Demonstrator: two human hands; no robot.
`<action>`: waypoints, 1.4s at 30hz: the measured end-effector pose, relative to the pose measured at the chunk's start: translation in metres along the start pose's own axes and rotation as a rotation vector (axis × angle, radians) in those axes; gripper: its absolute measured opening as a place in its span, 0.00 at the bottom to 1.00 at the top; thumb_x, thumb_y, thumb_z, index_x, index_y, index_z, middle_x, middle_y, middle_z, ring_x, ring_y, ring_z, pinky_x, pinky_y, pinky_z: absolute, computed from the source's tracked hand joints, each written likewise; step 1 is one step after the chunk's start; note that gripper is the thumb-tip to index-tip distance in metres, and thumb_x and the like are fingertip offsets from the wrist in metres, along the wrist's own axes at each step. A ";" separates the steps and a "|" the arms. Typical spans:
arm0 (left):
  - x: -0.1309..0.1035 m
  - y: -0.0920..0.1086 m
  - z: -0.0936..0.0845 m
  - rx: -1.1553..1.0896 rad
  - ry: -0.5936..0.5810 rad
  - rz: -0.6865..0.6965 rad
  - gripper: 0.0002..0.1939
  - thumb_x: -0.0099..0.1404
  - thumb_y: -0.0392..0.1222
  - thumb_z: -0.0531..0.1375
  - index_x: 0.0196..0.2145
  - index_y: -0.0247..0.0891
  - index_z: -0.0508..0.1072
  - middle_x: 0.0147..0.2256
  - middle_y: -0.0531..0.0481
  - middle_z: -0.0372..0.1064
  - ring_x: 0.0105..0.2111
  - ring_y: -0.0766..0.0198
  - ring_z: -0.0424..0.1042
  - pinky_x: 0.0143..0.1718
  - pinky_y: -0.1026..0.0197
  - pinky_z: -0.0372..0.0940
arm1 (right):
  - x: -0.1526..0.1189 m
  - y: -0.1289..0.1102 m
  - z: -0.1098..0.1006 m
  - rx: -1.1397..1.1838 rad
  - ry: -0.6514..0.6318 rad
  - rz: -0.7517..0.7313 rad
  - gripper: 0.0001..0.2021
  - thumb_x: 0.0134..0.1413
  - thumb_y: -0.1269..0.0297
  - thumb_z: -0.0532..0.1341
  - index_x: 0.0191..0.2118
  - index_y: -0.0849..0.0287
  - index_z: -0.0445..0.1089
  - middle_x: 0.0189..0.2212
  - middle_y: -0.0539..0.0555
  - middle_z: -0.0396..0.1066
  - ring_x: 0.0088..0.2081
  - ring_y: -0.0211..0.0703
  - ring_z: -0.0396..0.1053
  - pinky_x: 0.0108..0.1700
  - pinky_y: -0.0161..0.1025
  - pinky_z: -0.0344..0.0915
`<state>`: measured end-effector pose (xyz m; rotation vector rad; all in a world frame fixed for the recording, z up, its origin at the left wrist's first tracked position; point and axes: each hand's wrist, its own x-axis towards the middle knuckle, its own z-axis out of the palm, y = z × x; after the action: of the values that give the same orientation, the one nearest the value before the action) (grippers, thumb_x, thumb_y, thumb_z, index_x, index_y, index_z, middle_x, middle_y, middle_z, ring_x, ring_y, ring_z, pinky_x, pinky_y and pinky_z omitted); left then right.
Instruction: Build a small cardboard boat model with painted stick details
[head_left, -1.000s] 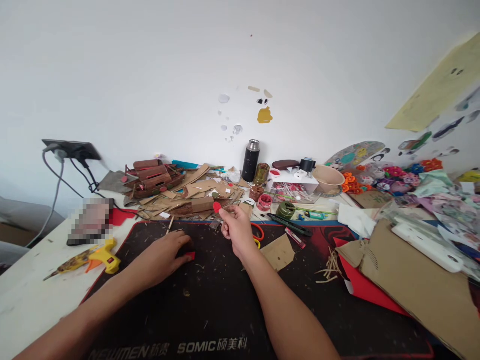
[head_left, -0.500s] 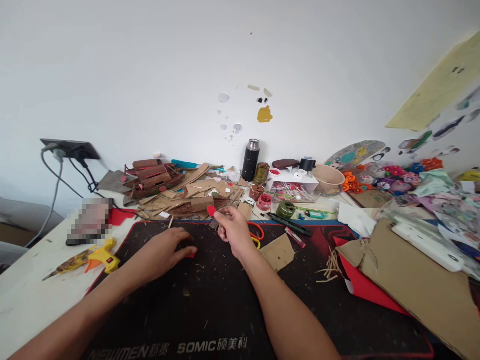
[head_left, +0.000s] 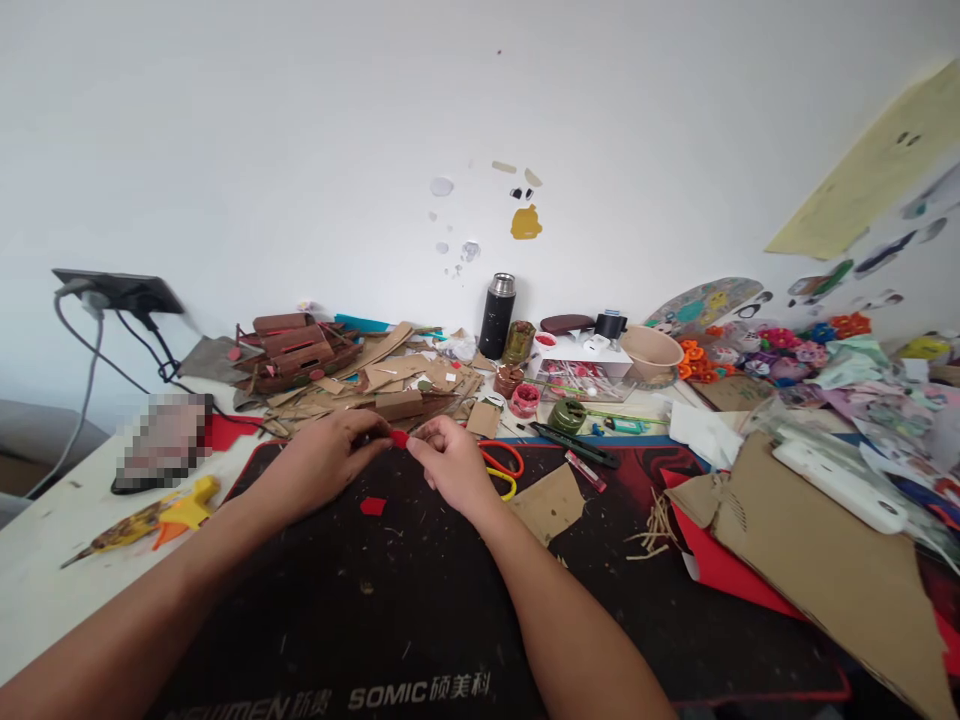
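Note:
Between the fingertips of both hands is a small red piece (head_left: 400,438), a round disc by its earlier outline. My left hand (head_left: 330,450) pinches its left edge, and my right hand (head_left: 448,458) grips the right edge between thumb and finger. Part of the disc is covered by the fingers. Below the hands, another small red scrap (head_left: 373,506) with angular sides lies flat on the black desk mat (head_left: 375,610). Scissors (head_left: 510,470) with red and yellow handles rest just right of my right hand, partly hidden behind it.
A yellow glue gun (head_left: 172,512) lies at left. Behind the hands are cardboard scraps (head_left: 397,372), a brown model boat (head_left: 300,352), a black thermos (head_left: 498,318) and paint jars (head_left: 525,400). A cardboard piece (head_left: 551,503), a box cutter (head_left: 574,445) and a large cardboard sheet (head_left: 817,530) lie rightward.
My left hand has risen from the mat to the red disc and now pinches it too. My right hand has lowered slightly with the disc. The red scrap on the mat is uncovered.

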<state>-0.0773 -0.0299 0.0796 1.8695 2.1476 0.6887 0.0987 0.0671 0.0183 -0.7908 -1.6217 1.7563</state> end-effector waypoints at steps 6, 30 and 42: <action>-0.004 -0.011 -0.001 -0.038 -0.110 0.015 0.18 0.67 0.58 0.57 0.38 0.45 0.80 0.37 0.48 0.82 0.35 0.50 0.78 0.39 0.54 0.65 | -0.004 0.002 0.002 -0.197 -0.023 -0.031 0.06 0.60 0.63 0.67 0.36 0.55 0.70 0.19 0.40 0.63 0.19 0.34 0.59 0.24 0.31 0.51; -0.010 -0.023 0.001 -0.566 -0.017 -0.096 0.23 0.64 0.66 0.62 0.29 0.43 0.71 0.25 0.53 0.68 0.27 0.57 0.67 0.30 0.57 0.62 | -0.030 -0.060 -0.068 -1.394 -0.120 -0.081 0.15 0.68 0.54 0.66 0.53 0.56 0.75 0.42 0.59 0.82 0.42 0.54 0.78 0.39 0.41 0.61; -0.007 -0.033 0.008 -0.943 0.080 -0.194 0.21 0.63 0.61 0.66 0.27 0.41 0.72 0.24 0.54 0.67 0.24 0.64 0.64 0.26 0.61 0.58 | -0.032 -0.057 -0.073 -1.669 -0.310 -0.055 0.14 0.67 0.67 0.62 0.55 0.62 0.75 0.53 0.65 0.78 0.53 0.57 0.77 0.52 0.45 0.69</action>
<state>-0.1018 -0.0383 0.0562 1.1187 1.5429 1.4134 0.1777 0.0919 0.0703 -1.0573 -3.1398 0.0658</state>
